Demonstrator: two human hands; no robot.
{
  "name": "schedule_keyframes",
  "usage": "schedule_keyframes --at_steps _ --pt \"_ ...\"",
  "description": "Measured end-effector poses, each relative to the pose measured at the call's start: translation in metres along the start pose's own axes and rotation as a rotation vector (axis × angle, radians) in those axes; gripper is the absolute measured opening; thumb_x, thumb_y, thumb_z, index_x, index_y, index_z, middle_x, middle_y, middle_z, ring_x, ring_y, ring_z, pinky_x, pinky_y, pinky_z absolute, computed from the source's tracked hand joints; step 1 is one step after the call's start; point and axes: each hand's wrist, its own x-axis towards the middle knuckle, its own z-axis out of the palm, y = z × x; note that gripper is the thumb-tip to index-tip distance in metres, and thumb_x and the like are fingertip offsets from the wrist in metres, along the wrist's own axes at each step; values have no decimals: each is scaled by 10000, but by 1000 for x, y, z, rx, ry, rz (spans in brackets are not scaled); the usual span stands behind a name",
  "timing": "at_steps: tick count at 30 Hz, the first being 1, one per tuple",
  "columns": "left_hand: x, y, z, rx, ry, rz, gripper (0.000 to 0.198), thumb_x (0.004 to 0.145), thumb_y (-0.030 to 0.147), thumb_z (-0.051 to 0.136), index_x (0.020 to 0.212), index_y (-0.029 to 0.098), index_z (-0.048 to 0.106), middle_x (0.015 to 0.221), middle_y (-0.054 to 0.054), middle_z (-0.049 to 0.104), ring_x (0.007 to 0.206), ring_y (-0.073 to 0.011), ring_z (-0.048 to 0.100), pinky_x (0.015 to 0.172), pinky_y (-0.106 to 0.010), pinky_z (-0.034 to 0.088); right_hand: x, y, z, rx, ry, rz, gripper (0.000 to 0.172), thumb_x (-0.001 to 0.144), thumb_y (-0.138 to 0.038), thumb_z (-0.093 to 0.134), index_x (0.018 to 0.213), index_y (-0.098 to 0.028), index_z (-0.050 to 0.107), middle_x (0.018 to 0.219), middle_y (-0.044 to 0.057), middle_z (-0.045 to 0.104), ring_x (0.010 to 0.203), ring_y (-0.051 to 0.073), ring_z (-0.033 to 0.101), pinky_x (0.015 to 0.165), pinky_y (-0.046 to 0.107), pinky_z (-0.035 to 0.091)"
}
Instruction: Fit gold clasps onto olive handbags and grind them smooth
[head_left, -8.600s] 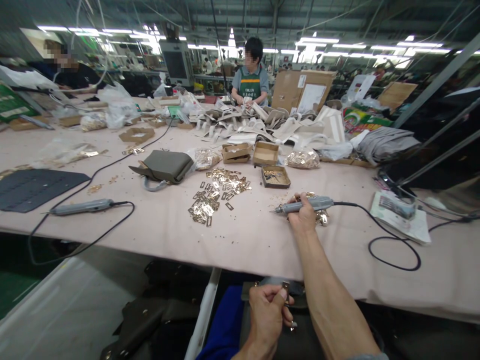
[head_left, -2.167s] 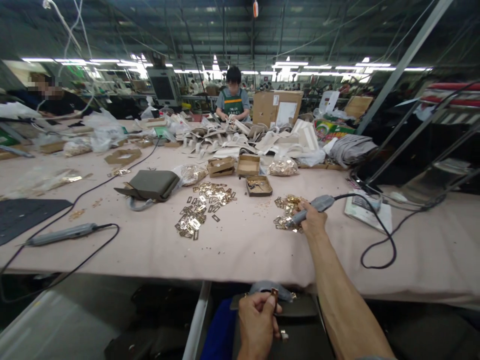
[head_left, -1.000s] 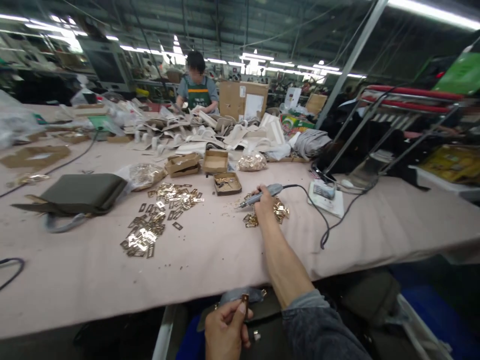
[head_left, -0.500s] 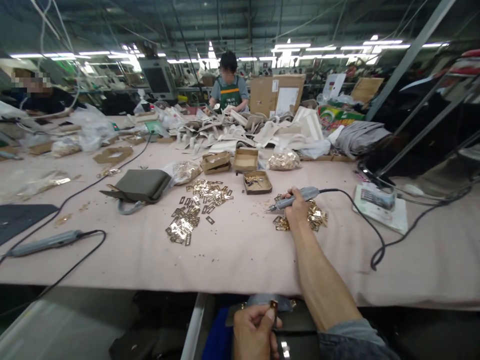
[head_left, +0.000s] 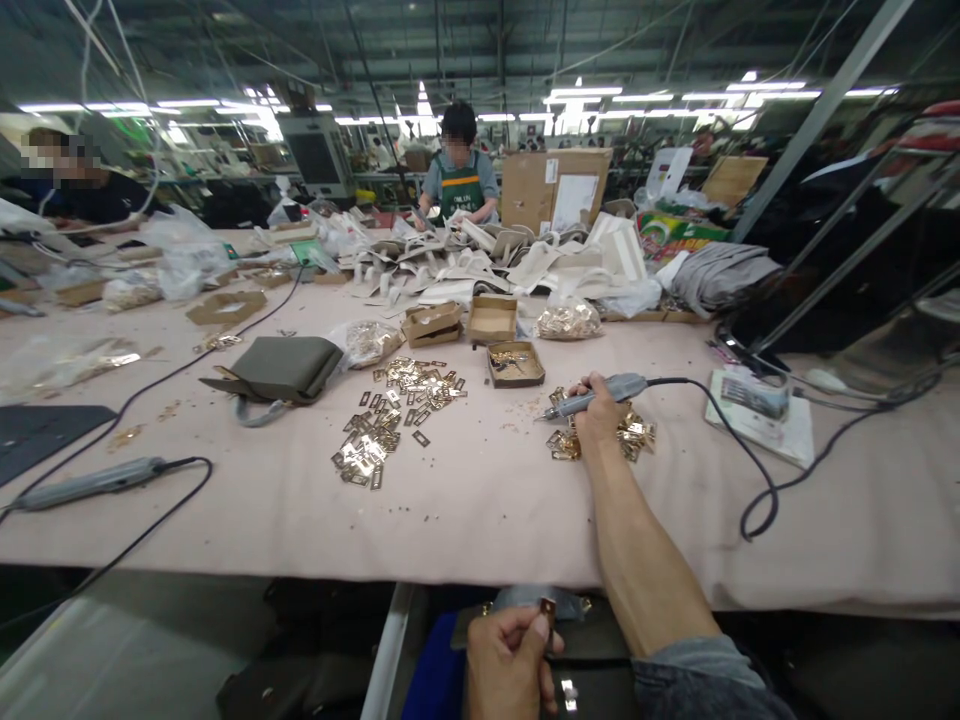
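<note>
Right hand (head_left: 596, 418) grips electric screwdriver (head_left: 592, 398) over gold clasps (head_left: 634, 432), desk (head_left: 480, 500) 1 o'clock; left hand (head_left: 504, 665) pinches small clasp (head_left: 548, 610), 6 o'clock.

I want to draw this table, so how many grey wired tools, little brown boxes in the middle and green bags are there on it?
Grey wired tools: 2 (one in the right hand, one lying far left)
Little brown boxes: 3
Green bags: 1
Total: 6
</note>
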Motion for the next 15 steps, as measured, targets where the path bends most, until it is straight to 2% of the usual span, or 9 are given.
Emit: schedule_keyframes --at_steps 6,15 --pt "0 1 0 -1 -1 1 586 804 683 766 666 114 730 509 -64 598 328 -137 466 337 -211 369 1 1 -2 46 -16 -52 324 727 -245 838 866 -193 549 694 -61 594 519 67 526 510 219 564" --pt "1 -4 0 -5 20 5 592 803 678 774 716 93 750 653 -125 689 330 -133 494 326 -208 376 1 1 -3 31 -5 -35 332 747 -239 826 883 -209 525 697 -72 597 517 69 526 487 202 548"
